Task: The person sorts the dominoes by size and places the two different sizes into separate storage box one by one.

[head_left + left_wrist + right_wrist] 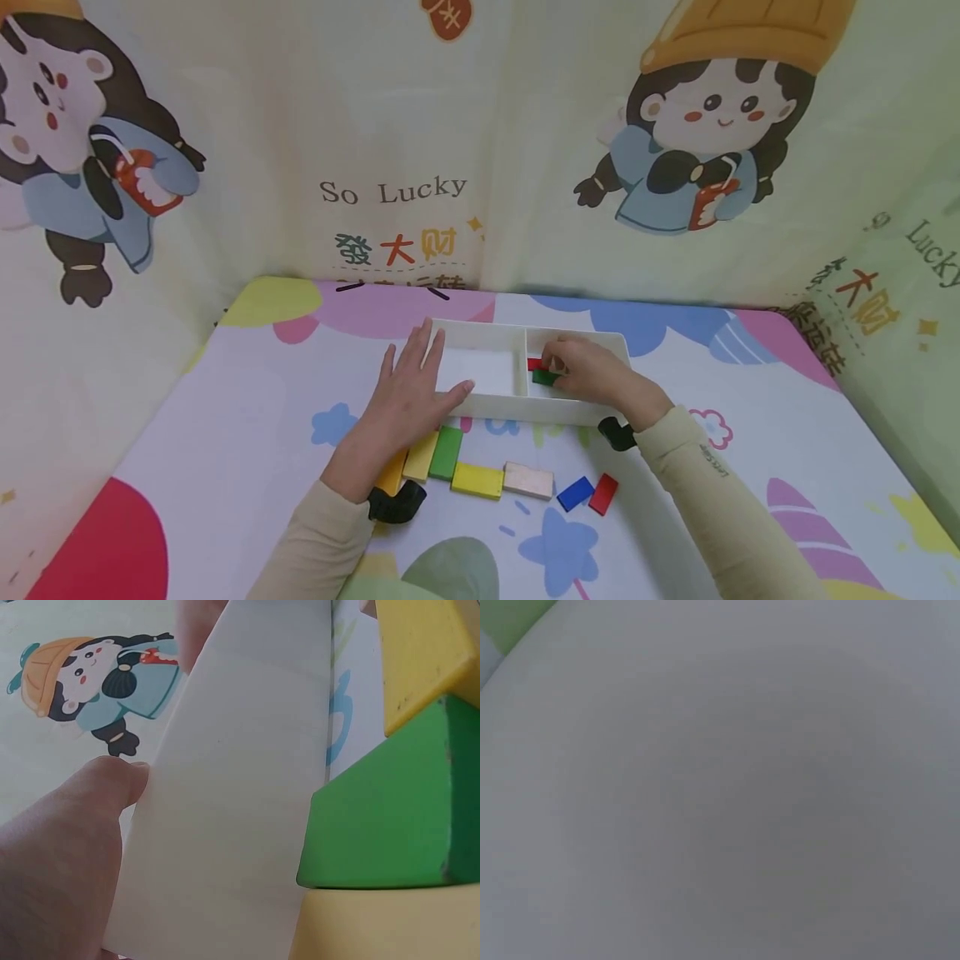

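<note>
A white two-compartment box (480, 407) lies across the table. My left hand (408, 396) rests at its left end with spread fingers, the thumb at the near rim. In the left wrist view, the thumb (82, 817) touches the upper edge of the box's white wall (217, 780). Inside the right compartment, my right hand (592, 371) has curled fingers and pinches a green block (543, 378) by its right end. A red block (534, 364) lies right behind it, partly hidden by the fingers. The right wrist view shows mostly a blurred pale surface.
In front of the box lie an orange-yellow block (392, 473), a pale yellow block (420, 457), a green block (446, 452), a yellow block (477, 481), a pale wooden block (528, 480), a small blue block (575, 494) and a small red block (603, 494). A printed curtain hangs behind.
</note>
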Action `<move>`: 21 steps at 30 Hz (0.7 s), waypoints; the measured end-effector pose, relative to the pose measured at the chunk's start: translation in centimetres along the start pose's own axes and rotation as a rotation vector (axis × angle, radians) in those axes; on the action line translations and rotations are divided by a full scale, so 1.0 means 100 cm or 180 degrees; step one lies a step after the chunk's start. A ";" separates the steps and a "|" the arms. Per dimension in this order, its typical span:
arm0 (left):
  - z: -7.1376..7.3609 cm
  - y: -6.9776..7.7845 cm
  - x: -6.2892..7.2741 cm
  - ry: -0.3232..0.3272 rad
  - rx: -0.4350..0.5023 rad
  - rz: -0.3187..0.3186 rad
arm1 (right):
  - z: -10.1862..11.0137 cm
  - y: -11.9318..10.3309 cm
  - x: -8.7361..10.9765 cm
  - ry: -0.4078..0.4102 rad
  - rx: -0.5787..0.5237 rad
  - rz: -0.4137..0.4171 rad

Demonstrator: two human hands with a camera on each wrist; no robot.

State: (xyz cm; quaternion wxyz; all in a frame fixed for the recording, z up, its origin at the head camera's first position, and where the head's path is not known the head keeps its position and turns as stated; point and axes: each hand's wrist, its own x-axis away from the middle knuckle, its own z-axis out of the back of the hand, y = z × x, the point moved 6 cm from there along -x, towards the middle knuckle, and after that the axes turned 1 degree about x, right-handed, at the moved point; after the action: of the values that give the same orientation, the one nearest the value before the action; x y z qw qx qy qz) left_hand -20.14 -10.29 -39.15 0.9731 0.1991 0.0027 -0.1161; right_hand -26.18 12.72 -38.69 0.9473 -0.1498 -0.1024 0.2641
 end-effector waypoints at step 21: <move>0.005 0.001 -0.001 -0.0030 0.0027 0.0022 | 0.002 -0.014 -0.011 0.0050 0.0012 0.0261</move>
State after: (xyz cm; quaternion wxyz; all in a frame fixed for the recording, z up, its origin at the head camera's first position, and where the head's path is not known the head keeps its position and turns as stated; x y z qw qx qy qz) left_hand -20.28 -10.41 -38.66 0.9726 0.2026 -0.0030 -0.1137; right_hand -26.53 11.05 -38.15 0.9367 -0.1542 -0.0883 0.3018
